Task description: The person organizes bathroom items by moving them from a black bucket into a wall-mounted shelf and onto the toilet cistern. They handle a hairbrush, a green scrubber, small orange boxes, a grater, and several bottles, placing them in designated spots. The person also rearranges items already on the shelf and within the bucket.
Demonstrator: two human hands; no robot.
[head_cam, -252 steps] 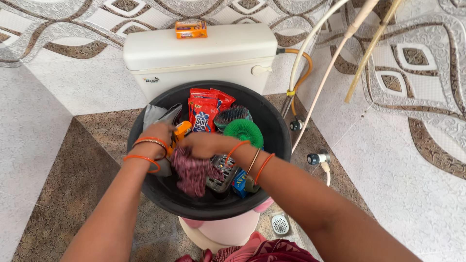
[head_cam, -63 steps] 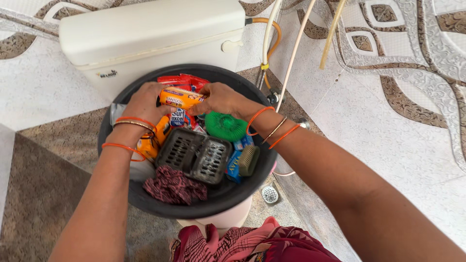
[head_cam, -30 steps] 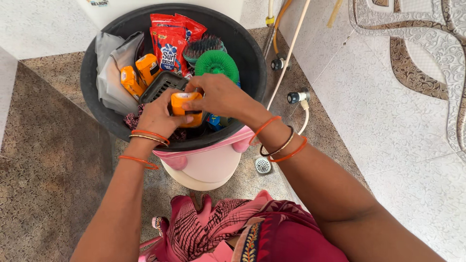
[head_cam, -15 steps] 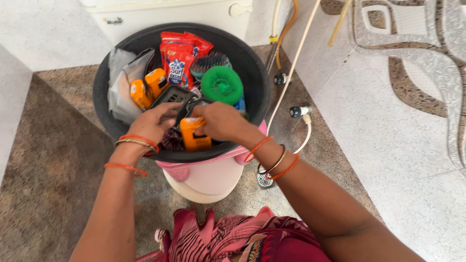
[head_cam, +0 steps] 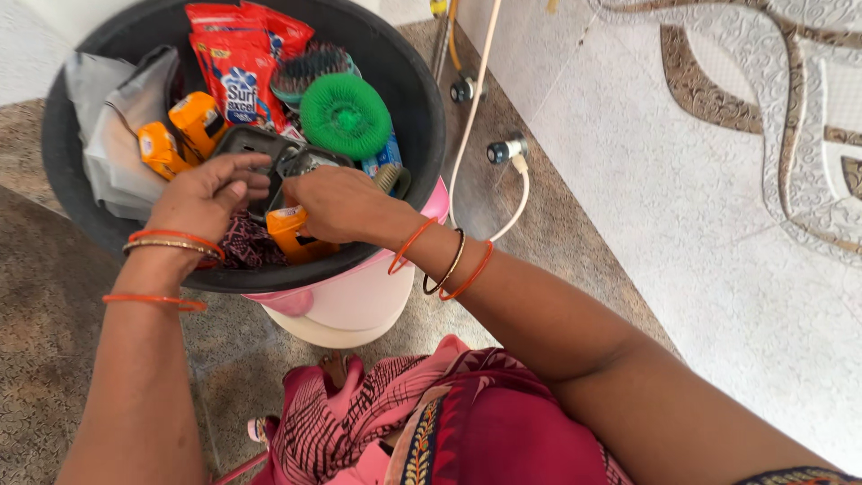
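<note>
A black round tub [head_cam: 424, 135] rests on a pink and white stool-like base [head_cam: 359, 301]. My right hand [head_cam: 334, 202] grips the top of an orange soap box [head_cam: 292, 238], which stands upright against the tub's near wall. My left hand [head_cam: 202, 190] curls its fingers over the left edge of a black slotted tray [head_cam: 256, 144]. Just under both hands a maroon cloth [head_cam: 241, 244] is bunched up. Farther back lie a green round scrubber [head_cam: 345, 115], red detergent packets [head_cam: 235, 72], a bristle brush [head_cam: 310, 65], two more orange boxes [head_cam: 178, 133] and a grey bag [head_cam: 106, 144].
A white hose [head_cam: 471, 99] and two wall valves [head_cam: 503, 149] stand just right of the tub. A patterned tiled wall [head_cam: 718, 180] rises on the right. Brown speckled floor [head_cam: 45, 305] lies to the left. My pink and maroon garment [head_cam: 404, 413] fills the bottom.
The orange box went from the tub's back, up between both hands, and down to the near wall under my right hand. My left hand let go and moved to the slotted tray. The view tilted down.
</note>
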